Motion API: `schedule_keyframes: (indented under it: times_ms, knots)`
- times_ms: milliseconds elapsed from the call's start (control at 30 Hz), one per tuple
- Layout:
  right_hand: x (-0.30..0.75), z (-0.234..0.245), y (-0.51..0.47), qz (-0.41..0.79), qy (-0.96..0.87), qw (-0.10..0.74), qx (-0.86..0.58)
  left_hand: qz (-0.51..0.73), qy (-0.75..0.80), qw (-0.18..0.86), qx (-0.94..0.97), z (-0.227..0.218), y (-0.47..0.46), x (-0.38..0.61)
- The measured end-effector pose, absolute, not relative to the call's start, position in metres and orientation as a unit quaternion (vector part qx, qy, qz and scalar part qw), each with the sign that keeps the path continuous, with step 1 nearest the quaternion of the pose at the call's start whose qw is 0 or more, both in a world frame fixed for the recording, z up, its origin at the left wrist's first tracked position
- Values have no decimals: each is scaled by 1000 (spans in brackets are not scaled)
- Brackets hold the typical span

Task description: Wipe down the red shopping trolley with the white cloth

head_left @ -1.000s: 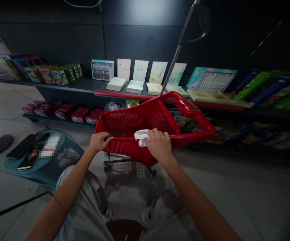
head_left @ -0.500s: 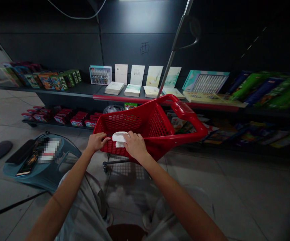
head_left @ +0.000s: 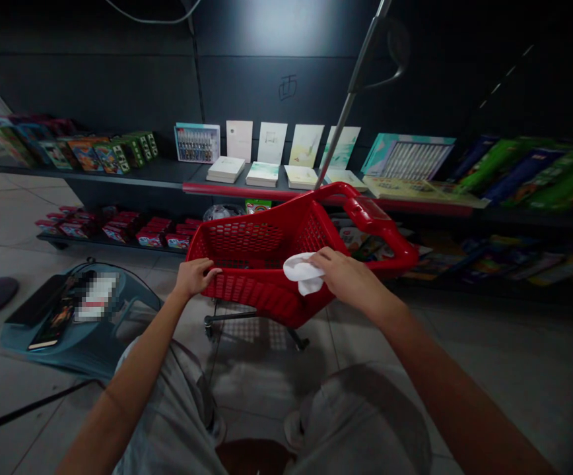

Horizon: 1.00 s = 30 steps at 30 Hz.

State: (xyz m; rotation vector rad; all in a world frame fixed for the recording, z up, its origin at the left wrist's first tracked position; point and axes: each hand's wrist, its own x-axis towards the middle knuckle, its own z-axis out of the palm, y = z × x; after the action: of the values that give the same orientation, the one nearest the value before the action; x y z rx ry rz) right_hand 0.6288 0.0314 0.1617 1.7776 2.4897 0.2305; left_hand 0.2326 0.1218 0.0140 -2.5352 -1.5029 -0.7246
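Observation:
A small red plastic shopping cart (head_left: 261, 290) with perforated basket walls stands sideways before me. My left hand (head_left: 195, 276) is closed over the rim at its front left corner, thumb on the near edge. Toward the handle end, my right hand (head_left: 343, 274) grips a bunched white cloth (head_left: 303, 272) against the near rim. Part of the cloth hangs down over the outside of the basket wall. The fingertips of my right hand are partly hidden behind the cloth and hand. The cart's red handle (head_left: 366, 214) angles up at the right.
Behind the cart, a dark shelf (head_left: 133, 173) carries white books (head_left: 263, 173), pen sets and boxes. Red packs (head_left: 150, 232) line the lower shelf. A metal pole (head_left: 336, 135) rises by the handle. At left, a blue-grey stool (head_left: 133, 297) holds a phone (head_left: 53, 326).
My right hand has slid the white cloth rightward along the near rim, from close beside my left hand toward the handle end. My left hand keeps its hold on the corner.

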Motion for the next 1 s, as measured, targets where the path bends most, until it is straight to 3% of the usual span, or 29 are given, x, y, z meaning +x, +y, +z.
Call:
schedule_keyframes:
  times_ms: [133,433,1000]
  knots:
    - [586,147,32,101,818,25,566,-240,-495,44,-834,16,120,237]
    - [485,91,65,43,878,-124,461,-218,-491,20,-843,18,115,238]
    - [617,125,25,123,807,-114,566,-216,-516,17,-829,27,110,245]
